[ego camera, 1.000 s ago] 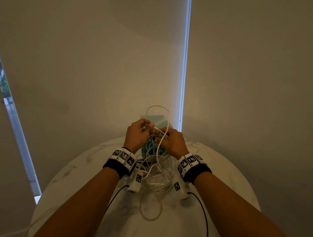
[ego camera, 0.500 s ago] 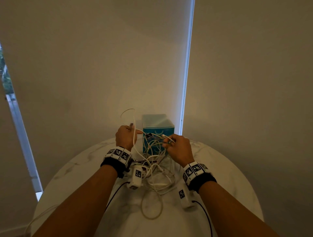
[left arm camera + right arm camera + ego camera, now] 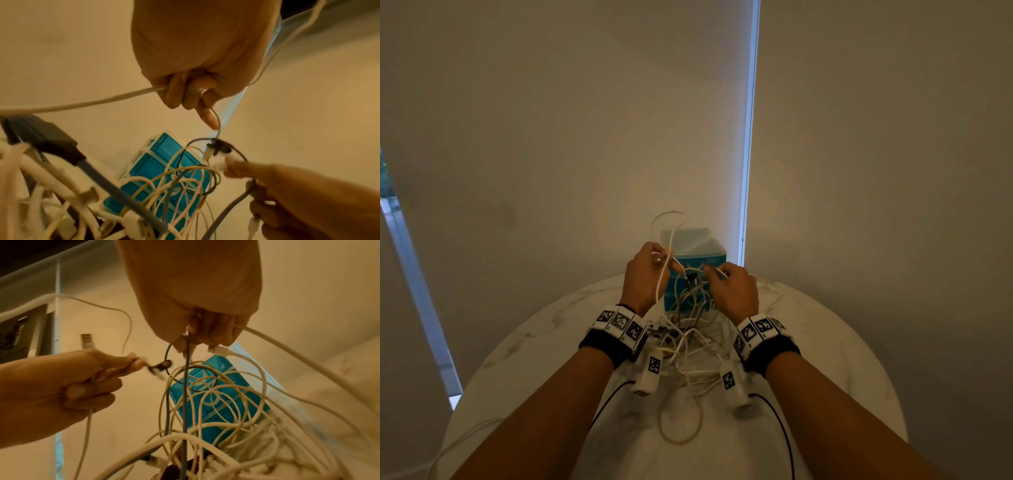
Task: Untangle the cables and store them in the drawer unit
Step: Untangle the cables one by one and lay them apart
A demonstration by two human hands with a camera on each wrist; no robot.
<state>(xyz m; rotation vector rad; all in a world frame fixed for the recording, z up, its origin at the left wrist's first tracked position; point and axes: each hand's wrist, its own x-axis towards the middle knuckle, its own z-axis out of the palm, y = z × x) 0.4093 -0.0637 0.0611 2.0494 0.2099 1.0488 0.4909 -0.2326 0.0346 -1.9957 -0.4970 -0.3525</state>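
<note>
Marble table [image 3: 524, 342], blinds behind. Left hand [image 3: 645, 274] and right hand [image 3: 736, 291] each pinch cables [image 3: 688, 342], lifting the tangle apart to expose crossings; drawer unit [image 3: 693, 246] behind, shut.

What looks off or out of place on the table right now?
Only the cables: still a knotted heap on the table, strands crossing the teal drawer unit. The left hand and right hand each grip strands. Nothing looks damaged or spilled.
</note>
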